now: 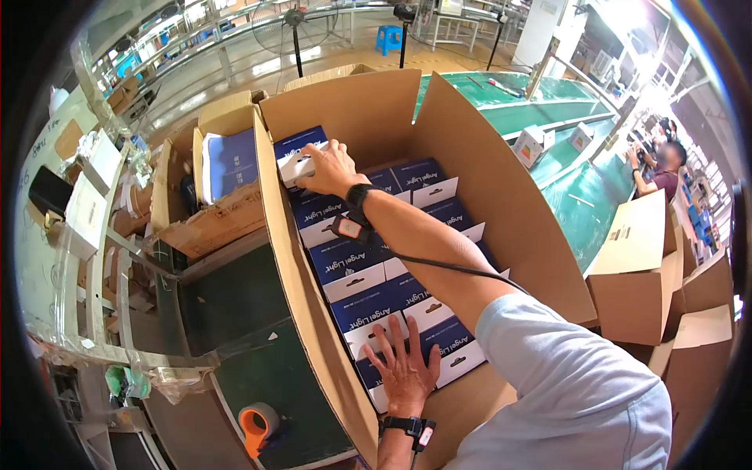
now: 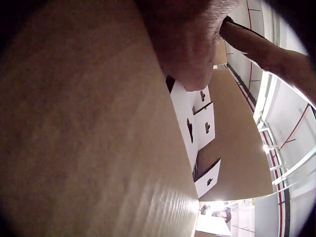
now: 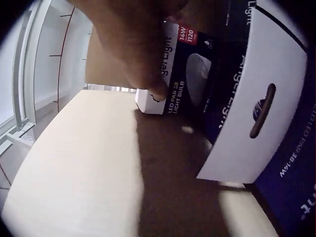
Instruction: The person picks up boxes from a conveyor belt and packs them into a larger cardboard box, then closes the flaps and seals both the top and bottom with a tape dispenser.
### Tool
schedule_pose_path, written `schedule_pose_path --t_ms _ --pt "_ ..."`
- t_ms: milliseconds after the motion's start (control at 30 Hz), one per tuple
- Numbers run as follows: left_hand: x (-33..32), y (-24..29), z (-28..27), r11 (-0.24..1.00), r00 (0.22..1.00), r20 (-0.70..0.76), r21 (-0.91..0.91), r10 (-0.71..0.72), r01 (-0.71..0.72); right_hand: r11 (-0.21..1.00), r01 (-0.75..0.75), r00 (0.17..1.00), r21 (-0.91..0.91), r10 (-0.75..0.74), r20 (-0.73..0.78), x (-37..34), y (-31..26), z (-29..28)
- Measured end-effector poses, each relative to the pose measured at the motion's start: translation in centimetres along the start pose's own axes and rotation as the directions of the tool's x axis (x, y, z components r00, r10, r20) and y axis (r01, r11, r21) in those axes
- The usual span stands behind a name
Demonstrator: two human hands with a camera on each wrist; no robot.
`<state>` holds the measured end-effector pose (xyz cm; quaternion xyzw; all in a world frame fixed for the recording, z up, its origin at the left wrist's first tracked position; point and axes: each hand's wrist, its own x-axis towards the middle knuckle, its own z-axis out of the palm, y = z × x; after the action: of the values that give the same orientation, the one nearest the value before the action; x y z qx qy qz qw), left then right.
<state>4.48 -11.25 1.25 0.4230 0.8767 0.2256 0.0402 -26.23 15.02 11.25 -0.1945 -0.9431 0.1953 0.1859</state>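
Observation:
A large open carton (image 1: 501,196) holds rows of blue and white light bulb boxes (image 1: 352,254) printed "Angel Light", with white hang-hole flaps. At its far left corner my right hand (image 1: 333,170) grips a light bulb box (image 1: 291,166) from above, thumb and fingers on its sides. That light bulb box (image 3: 190,74) shows a bulb picture and "LED PAR 38" in the right wrist view. My left hand (image 1: 407,372) lies palm down with fingers spread over the near boxes. In the left wrist view, part of the left hand (image 2: 192,69) appears above white flaps (image 2: 205,123).
A smaller carton (image 1: 211,223) with a blue printed stack stands left of the large one. An orange tape roll (image 1: 257,427) lies on the dark green surface at lower left. Open cartons (image 1: 638,274) stand at right, beside a green conveyor (image 1: 580,211). A person (image 1: 666,168) is beyond.

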Motion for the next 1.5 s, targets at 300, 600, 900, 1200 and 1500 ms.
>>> schedule_pose_path --t_ms 300,600,900,1200,1500 --pt "0.2 0.2 -0.1 0.999 1.000 -0.003 0.050 0.005 -0.005 0.999 -0.017 0.971 -0.029 0.023 0.239 1.4 3.4 2.2" --pt "0.0 0.2 0.1 0.992 0.999 0.031 0.130 -0.010 0.006 0.983 -0.130 0.922 -0.126 0.167 0.349 -0.1 3.1 3.7" --pt "-0.2 -0.1 1.1 0.972 0.998 -0.049 0.233 0.048 -0.036 0.901 0.400 0.912 -0.167 -0.410 -0.027 -4.5 -1.7 -4.7" --pt "-0.7 1.4 -0.5 0.970 0.999 0.031 0.243 -0.010 0.003 0.827 0.561 0.762 -0.031 -0.530 -0.371 -12.8 9.1 -31.6" --pt "-0.2 1.3 -0.4 0.919 0.992 0.108 0.394 -0.060 0.013 0.930 -0.344 0.922 -0.127 0.310 -0.230 -17.7 47.6 -34.7"
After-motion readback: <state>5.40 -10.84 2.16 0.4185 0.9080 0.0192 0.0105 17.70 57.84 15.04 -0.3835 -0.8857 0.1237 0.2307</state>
